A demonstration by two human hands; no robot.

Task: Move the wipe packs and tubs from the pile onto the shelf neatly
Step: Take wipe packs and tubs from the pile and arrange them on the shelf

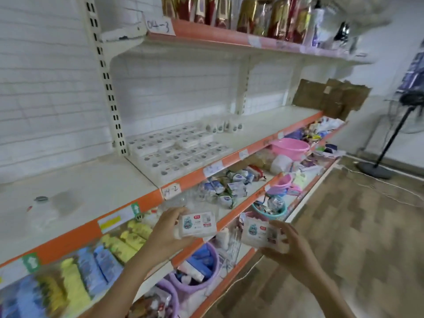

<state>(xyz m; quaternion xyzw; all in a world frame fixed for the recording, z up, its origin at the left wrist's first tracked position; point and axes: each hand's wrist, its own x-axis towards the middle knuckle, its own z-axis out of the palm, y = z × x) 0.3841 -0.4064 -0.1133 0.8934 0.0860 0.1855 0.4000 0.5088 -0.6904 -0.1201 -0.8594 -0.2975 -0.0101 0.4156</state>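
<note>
My left hand [168,230] grips a white wipe pack [198,224] with a red and blue label, held in front of the orange shelf edge. To its right, my right hand [290,246] holds a second, similar wipe pack [261,231] lower down. On the white middle shelf [263,125] several white wipe packs [176,149] lie flat in rows, and a few small white tubs [223,127] stand behind them. A loose pile of wipe packs [227,185] lies on the shelf below.
The shelf below also carries yellow and blue packs [110,253] and a pink basin [290,148]. Purple tubs [195,271] sit on the bottom shelf. Cardboard [330,97] leans at the shelf's far end. A standing fan [390,138] stands on the wood floor at right.
</note>
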